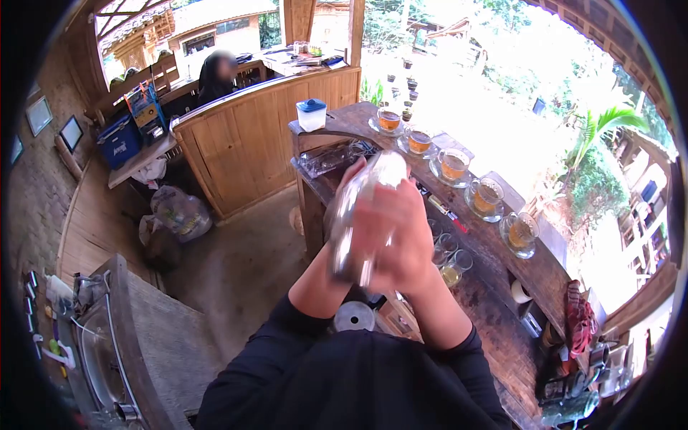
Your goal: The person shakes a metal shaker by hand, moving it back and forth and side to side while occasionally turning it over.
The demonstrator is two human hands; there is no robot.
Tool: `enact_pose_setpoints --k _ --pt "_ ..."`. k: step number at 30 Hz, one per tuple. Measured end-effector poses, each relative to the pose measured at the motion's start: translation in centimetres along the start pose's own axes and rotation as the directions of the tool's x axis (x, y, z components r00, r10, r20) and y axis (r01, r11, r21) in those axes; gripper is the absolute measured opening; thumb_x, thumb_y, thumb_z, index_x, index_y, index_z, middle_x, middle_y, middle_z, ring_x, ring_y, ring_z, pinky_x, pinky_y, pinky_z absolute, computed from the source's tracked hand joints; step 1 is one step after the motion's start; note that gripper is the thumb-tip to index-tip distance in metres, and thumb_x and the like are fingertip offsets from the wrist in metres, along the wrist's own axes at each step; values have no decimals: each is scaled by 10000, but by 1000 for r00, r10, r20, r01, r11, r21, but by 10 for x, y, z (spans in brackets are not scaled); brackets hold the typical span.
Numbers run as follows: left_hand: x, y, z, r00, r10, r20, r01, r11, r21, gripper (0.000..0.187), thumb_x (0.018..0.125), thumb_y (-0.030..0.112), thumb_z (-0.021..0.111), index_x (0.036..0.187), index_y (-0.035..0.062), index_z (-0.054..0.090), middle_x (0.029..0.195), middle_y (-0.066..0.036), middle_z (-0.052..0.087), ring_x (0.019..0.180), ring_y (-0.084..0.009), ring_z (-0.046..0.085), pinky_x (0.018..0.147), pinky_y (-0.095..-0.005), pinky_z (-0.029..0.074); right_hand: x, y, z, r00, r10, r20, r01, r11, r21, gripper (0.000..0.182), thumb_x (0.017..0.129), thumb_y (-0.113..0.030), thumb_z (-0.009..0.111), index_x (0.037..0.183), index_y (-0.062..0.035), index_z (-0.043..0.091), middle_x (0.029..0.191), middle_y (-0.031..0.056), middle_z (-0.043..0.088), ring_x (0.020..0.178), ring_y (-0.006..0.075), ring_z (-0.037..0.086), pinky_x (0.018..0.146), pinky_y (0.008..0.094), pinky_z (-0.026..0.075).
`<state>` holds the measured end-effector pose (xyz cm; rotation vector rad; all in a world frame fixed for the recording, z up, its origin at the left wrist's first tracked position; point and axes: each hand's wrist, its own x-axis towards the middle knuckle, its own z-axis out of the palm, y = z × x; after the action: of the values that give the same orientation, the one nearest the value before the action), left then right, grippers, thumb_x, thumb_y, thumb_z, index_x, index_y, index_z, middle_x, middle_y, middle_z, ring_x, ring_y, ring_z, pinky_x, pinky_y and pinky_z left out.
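Note:
A shiny metal cocktail shaker (388, 169) is held up in front of me, tilted and smeared by motion. My right hand (403, 240) is wrapped round its near side. My left hand (351, 174) grips the far left side, mostly hidden behind the metal. Beyond the hands, several glass cups of amber drink (454, 166) stand on saucers along the curved wooden counter (552, 276). On the lower shelf to the right of my hands are several clear glasses (459, 262), one with some pale yellow liquid in it.
A white tub with a blue lid (312, 115) stands at the counter's far end. Behind a wooden partition (244, 136) is another person (217, 77). Plastic bags (179, 215) lie on the floor at left. A sink (100, 351) is at the lower left, a red cord bundle (582, 319) at right.

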<state>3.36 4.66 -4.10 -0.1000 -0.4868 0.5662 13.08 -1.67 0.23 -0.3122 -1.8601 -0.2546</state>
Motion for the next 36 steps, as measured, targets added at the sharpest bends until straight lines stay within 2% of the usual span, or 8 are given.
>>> enact_pose_setpoints --k 3,9,13,15,16,20,28,36 --pt "-2 4 1 998 62 -27 -56 981 185 659 913 477 463 1347 -17 412 1233 -215 554 1107 -326 564 849 -449 520 18 -3 -7 898 435 -72 -420 894 157 448 643 -216 765 1047 -76 630 1141 178 597 1099 344 553 927 477 423" --pt "-3 -63 46 877 201 437 -413 782 468 848 858 612 480 1417 -3 307 1352 -225 453 1075 -347 589 862 -455 530 7 -42 -21 883 -442 -157 428 896 -115 390 639 -193 763 998 -121 627 1111 119 626 1078 328 574 953 496 414" --pt "6 -10 11 967 -229 113 221 972 73 606 901 550 458 1171 19 565 1082 -158 628 961 -254 641 861 -410 531 -2 -1 -18 998 -7 -66 0 994 -109 369 629 -200 748 965 -123 619 1077 92 651 1047 351 592 976 529 403" --pt "13 -20 -9 855 499 -140 -405 812 421 545 918 507 446 1139 28 586 999 -154 650 911 -266 652 846 -410 537 9 -1 -8 917 319 -239 -298 947 118 342 629 -190 746 936 -109 617 1049 93 661 1031 364 596 967 586 370" --pt "4 -14 -7 994 33 100 -33 999 -7 551 923 504 451 1189 32 553 1124 -155 609 980 -247 630 862 -414 532 8 -4 -14 965 185 -187 -153 973 171 352 612 -205 758 924 -116 622 1068 79 661 1051 363 585 967 629 329" --pt "-4 -53 42 924 -81 374 -108 882 459 891 866 628 493 1469 46 190 1437 -222 319 1259 -394 437 884 -492 526 1 -54 -29 853 -507 -123 492 860 -134 254 739 -97 701 931 -250 635 961 -113 653 1000 138 638 898 555 412" --pt "9 -38 22 994 109 2 -102 923 372 651 921 525 429 1316 8 448 1241 -181 544 1133 -303 547 928 -431 492 6 3 -26 967 236 -94 -236 972 9 582 638 -188 764 1146 -41 522 1165 151 597 1148 401 523 1023 509 376" --pt "20 -53 29 977 69 200 -152 889 433 723 897 593 442 1334 17 419 1235 -191 534 1120 -320 545 901 -457 503 -9 -15 -37 962 -268 -44 261 957 -124 692 738 -280 722 1303 -8 428 1307 162 505 1242 326 460 1089 464 321"
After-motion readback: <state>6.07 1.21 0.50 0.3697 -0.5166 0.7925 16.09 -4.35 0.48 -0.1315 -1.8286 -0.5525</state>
